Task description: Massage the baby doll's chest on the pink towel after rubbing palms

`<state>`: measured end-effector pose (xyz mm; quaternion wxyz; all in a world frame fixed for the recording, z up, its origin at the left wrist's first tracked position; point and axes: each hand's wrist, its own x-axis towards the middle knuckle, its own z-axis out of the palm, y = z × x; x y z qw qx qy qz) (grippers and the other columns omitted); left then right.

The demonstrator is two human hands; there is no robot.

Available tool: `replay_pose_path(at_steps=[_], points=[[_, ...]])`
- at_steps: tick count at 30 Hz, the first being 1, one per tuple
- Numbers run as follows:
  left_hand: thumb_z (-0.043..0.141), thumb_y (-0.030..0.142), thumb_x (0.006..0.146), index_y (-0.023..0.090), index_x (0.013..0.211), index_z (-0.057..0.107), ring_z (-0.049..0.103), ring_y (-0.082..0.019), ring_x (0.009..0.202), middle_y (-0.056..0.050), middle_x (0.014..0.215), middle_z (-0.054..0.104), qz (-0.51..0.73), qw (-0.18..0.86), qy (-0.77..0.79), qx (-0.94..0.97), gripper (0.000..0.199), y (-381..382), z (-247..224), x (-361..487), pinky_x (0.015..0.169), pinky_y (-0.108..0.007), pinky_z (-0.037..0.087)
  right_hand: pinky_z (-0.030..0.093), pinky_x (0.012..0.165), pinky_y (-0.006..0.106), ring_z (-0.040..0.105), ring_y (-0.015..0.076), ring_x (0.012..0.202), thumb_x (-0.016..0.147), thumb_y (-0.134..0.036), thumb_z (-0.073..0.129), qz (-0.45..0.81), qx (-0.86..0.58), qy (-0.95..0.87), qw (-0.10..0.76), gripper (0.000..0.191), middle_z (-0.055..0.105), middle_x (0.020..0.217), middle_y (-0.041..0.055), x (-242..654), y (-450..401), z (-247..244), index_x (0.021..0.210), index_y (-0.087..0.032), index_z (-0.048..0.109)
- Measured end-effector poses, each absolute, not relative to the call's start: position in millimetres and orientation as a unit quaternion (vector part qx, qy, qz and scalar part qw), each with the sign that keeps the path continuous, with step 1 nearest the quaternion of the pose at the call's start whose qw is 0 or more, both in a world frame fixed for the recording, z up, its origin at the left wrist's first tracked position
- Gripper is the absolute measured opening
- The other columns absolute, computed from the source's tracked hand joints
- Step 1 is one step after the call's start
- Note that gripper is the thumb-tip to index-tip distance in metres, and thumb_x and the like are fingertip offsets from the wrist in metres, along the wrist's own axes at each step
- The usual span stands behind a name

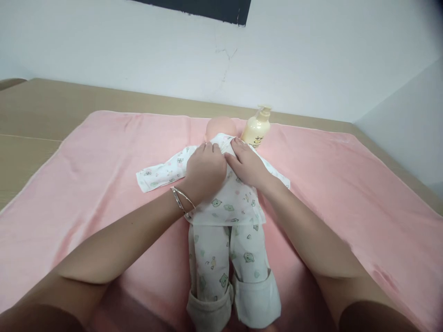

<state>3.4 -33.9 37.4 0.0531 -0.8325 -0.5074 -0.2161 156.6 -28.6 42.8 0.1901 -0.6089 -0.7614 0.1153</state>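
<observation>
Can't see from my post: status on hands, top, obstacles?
Left hand curled on top; right hand flatter. Top over doll, sleeves spread. Bottle beyond right hand, blocking neither.

Pump bottle (254,127), dark print (258,141), illegible (too small)

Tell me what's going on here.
A person's left hand, fingers curled, and right hand, fingers extended, are on the chest of a white animal-print cloth top. It covers a peach, round-headed doll on a pink cloth, above white printed trousers with turned-up cuffs. A pale yellow pump bottle stands nearby.
</observation>
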Motion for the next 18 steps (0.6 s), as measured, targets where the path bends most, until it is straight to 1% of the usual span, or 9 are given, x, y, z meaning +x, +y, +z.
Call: replay_pose_path(at_steps=[2, 4, 7, 10, 11, 13, 16, 18], points=[[0.034, 0.020, 0.095, 0.011, 0.097, 0.064, 0.063, -0.026, 0.107, -0.016, 0.108, 0.069, -0.226, 0.045, -0.502, -0.833, 0.032, -35.0, 36.8, 4.5, 0.096, -0.038, 0.049, 0.025, 0.126, 0.053, 0.029, 0.0325, 0.153, 0.100, -0.038, 0.034, 0.106, -0.605, -0.768, 0.181, 0.065, 0.034, 0.160, 0.0239, 156.8, -27.5, 42.3, 0.149, 0.004, 0.039], [0.036, 0.025, 0.095, 0.012, 0.098, 0.064, 0.063, -0.026, 0.106, -0.015, 0.109, 0.069, -0.223, -0.010, -0.527, -0.820, 0.031, -26.3, 38.1, 1.8, 0.095, -0.037, 0.049, 0.028, 0.124, 0.053, 0.032, 0.0334, 0.151, 0.102, -0.037, 0.031, 0.082, -0.621, -0.761, 0.171, 0.062, 0.038, 0.158, 0.0243, 149.7, -38.0, 45.0, 0.148, 0.004, 0.040], [0.034, 0.036, 0.097, 0.014, 0.096, 0.066, 0.065, -0.023, 0.091, -0.012, 0.101, 0.072, -0.200, -0.106, -0.573, -0.788, 0.039, -4.0, 41.5, -6.7, 0.081, -0.034, 0.050, 0.039, 0.117, 0.052, 0.043, 0.0347, 0.145, 0.103, -0.032, 0.030, 0.034, -0.654, -0.742, 0.140, 0.055, 0.050, 0.151, 0.0239, 133.2, -63.7, 53.5, 0.145, 0.000, 0.047], [0.027, 0.043, 0.100, 0.015, 0.095, 0.067, 0.064, -0.021, 0.083, -0.011, 0.097, 0.074, -0.198, -0.146, -0.592, -0.768, 0.049, 7.9, 42.9, -12.0, 0.073, -0.032, 0.047, 0.044, 0.113, 0.048, 0.045, 0.0335, 0.144, 0.103, -0.026, 0.030, 0.019, -0.657, -0.745, 0.111, 0.051, 0.051, 0.149, 0.0240, 125.8, -75.4, 60.4, 0.143, 0.000, 0.049], [0.025, 0.042, 0.100, 0.015, 0.095, 0.067, 0.064, -0.021, 0.083, -0.011, 0.097, 0.074, -0.199, -0.140, -0.593, -0.768, 0.050, 6.8, 42.9, -12.0, 0.074, -0.032, 0.047, 0.045, 0.113, 0.047, 0.045, 0.0331, 0.144, 0.103, -0.026, 0.029, 0.029, -0.657, -0.745, 0.111, 0.051, 0.051, 0.150, 0.0231, 127.1, -73.1, 61.0, 0.141, -0.001, 0.051], [0.025, 0.035, 0.100, 0.013, 0.095, 0.066, 0.064, -0.023, 0.087, -0.014, 0.098, 0.072, -0.190, -0.081, -0.579, -0.789, 0.047, -2.2, 42.7, -9.8, 0.077, -0.034, 0.048, 0.043, 0.115, 0.048, 0.042, 0.0327, 0.146, 0.104, -0.029, 0.028, 0.059, -0.657, -0.741, 0.125, 0.051, 0.049, 0.152, 0.0212, 134.6, -60.9, 59.5, 0.141, -0.002, 0.051], [0.031, 0.017, 0.094, 0.009, 0.091, 0.065, 0.065, -0.027, 0.095, -0.018, 0.096, 0.069, -0.145, 0.040, -0.533, -0.832, 0.035, -21.5, 43.7, -4.4, 0.084, -0.038, 0.049, 0.033, 0.122, 0.051, 0.032, 0.0337, 0.151, 0.104, -0.039, 0.031, 0.097, -0.650, -0.739, 0.147, 0.060, 0.038, 0.158, 0.0228, 149.3, -37.6, 52.4, 0.147, 0.000, 0.043], [0.034, 0.012, 0.090, 0.009, 0.090, 0.064, 0.065, -0.028, 0.095, -0.018, 0.095, 0.068, -0.126, 0.065, -0.527, -0.838, 0.030, -28.6, 44.6, -1.8, 0.084, -0.038, 0.050, 0.029, 0.123, 0.053, 0.028, 0.0351, 0.152, 0.102, -0.043, 0.032, 0.106, -0.646, -0.740, 0.155, 0.065, 0.035, 0.160, 0.0245, 155.0, -28.0, 46.9, 0.149, 0.001, 0.041]])
